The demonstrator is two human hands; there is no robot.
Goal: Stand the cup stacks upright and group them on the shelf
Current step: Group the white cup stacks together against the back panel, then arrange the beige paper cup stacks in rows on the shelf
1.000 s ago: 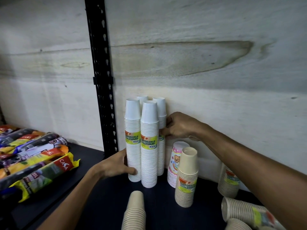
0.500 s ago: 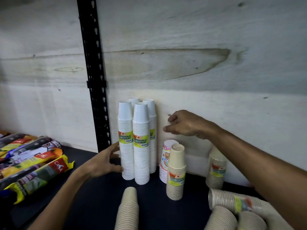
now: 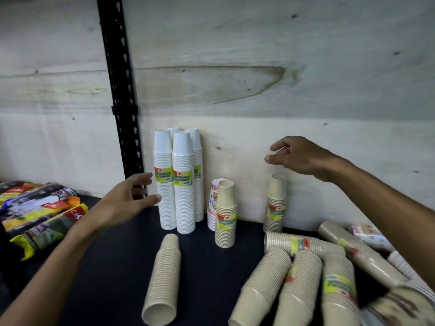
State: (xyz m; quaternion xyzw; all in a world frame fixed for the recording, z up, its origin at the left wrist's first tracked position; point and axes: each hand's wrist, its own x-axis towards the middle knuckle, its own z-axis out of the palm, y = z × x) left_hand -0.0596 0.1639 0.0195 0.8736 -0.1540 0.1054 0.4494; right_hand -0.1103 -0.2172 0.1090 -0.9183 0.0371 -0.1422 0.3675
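Observation:
Several tall white cup stacks [image 3: 182,182] stand upright together against the back wall. Right of them a short beige stack [image 3: 225,215] stands in front of a patterned stack [image 3: 213,203], and another beige stack [image 3: 275,205] stands farther right. One beige stack [image 3: 163,281] lies on its side in front. Several more beige stacks [image 3: 303,278] lie in a heap at the right. My left hand [image 3: 127,201] hovers open just left of the white stacks, not touching them. My right hand [image 3: 297,156] hangs open above the right beige stack.
A black slotted upright post [image 3: 120,95] rises left of the white stacks. Wrapped packets [image 3: 40,215] lie on the shelf at the left. The dark shelf board [image 3: 113,267] runs under everything. A plywood wall closes the back.
Both hands have let go of the white stacks. My right hand moved right, away from them; my left hand drew back slightly. The view shifted right, showing more fallen stacks.

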